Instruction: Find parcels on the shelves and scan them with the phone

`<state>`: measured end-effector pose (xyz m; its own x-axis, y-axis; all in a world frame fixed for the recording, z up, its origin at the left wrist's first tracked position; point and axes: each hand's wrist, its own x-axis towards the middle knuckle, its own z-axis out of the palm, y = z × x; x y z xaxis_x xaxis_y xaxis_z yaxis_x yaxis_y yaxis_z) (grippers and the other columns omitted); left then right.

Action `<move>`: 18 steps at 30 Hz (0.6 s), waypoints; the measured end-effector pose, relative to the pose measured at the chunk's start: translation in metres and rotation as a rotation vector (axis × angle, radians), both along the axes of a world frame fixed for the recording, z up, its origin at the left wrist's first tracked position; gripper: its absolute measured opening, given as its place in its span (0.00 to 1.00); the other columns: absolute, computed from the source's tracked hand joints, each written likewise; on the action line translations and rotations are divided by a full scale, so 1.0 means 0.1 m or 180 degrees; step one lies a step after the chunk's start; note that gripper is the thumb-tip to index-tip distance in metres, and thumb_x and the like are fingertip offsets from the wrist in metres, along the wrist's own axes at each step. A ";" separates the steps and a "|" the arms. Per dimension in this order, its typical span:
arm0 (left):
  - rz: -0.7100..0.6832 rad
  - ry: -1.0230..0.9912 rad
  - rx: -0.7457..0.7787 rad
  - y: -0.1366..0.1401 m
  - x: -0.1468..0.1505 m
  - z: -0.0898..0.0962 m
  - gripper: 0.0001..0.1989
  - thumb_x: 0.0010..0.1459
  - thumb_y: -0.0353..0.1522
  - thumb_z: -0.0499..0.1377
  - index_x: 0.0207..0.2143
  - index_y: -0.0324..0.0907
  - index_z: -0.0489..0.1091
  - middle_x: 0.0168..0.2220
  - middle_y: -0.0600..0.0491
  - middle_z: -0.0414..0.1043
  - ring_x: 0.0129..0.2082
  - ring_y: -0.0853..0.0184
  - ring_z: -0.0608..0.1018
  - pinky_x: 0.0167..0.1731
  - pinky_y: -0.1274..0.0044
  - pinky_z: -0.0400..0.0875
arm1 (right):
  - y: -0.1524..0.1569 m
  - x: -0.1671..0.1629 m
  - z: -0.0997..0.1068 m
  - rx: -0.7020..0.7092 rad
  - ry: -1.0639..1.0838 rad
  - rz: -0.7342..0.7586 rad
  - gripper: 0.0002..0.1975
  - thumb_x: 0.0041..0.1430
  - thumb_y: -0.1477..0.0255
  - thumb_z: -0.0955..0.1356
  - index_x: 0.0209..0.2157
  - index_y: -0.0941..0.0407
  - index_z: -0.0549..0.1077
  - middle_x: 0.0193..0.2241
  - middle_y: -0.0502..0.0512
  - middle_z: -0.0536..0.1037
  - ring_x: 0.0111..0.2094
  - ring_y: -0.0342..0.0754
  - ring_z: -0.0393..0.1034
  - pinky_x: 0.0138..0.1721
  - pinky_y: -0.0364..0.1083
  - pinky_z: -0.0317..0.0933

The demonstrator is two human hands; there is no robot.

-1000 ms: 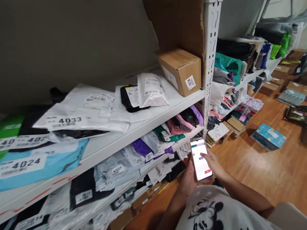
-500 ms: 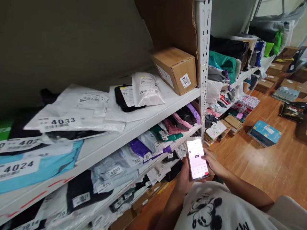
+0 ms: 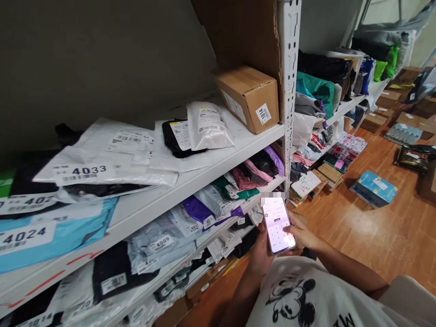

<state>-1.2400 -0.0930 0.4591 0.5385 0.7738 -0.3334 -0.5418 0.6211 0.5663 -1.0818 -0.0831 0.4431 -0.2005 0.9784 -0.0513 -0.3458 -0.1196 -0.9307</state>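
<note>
Phone (image 3: pixel 277 227) rests tilted, screen up, in our left hand (image 3: pixel 260 254), which is closed around its left side; our right hand (image 3: pixel 301 231) meets its right edge, one digit over the lit screen (image 3: pixel 275 211), but we cannot tell whether its remaining fingers grip the back. On that screen we see a keypad too small to read. To the left, the upper shelf (image 3: pixel 190 185) bears labels we can read: 4024 on a near blue bag (image 3: pixel 85 227), 4033 on a white bag (image 3: pixel 88 150), and 1014 on a cardboard box (image 3: pixel 250 100) at the far end, near the upright post (image 3: pixel 289 68). Below, 4009 marks a grey bag (image 3: pixel 160 250). Our pale shirt (image 3: pixel 327 281) carries a Mickey Mouse print.
</note>
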 end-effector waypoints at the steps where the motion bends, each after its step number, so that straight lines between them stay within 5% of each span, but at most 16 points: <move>1: 0.0057 -0.0025 0.0034 0.00 -0.01 0.01 0.37 0.55 0.48 0.61 0.65 0.53 0.56 0.57 0.47 0.70 0.52 0.50 0.74 0.39 0.64 0.78 | -0.01 0.02 0.02 -0.0005 -0.0011 0.0050 0.25 0.46 0.70 0.68 0.50 0.52 0.73 0.43 0.51 0.78 0.44 0.55 0.70 0.43 0.49 0.64; 8: -0.0132 0.0037 0.0331 -0.05 -0.08 0.19 0.53 0.41 0.26 0.58 0.69 0.61 0.41 0.63 0.55 0.63 0.54 0.53 0.73 0.44 0.64 0.77 | -0.01 0.13 0.12 -0.0058 -0.0048 0.0199 0.26 0.44 0.71 0.66 0.49 0.53 0.74 0.40 0.51 0.79 0.41 0.55 0.70 0.42 0.50 0.64; 14: -0.0173 0.0438 0.0347 -0.07 -0.06 0.27 0.53 0.44 0.24 0.59 0.69 0.61 0.41 0.65 0.53 0.60 0.53 0.53 0.73 0.45 0.66 0.77 | 0.00 0.07 0.13 -0.0081 0.0019 0.0110 0.25 0.46 0.71 0.67 0.49 0.52 0.73 0.42 0.50 0.79 0.41 0.54 0.70 0.42 0.49 0.64; 18: -0.0135 0.0109 0.0307 -0.04 -0.09 0.22 0.54 0.43 0.26 0.58 0.69 0.62 0.39 0.65 0.54 0.60 0.54 0.53 0.73 0.45 0.63 0.77 | 0.02 0.01 0.09 -0.0148 0.0073 0.0051 0.19 0.51 0.66 0.70 0.46 0.53 0.74 0.38 0.51 0.80 0.35 0.51 0.71 0.36 0.47 0.64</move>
<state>-1.2495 -0.0967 0.4811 0.5611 0.7800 -0.2772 -0.4955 0.5847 0.6423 -1.0805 -0.0809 0.4523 -0.2177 0.9717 -0.0918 -0.3646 -0.1682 -0.9159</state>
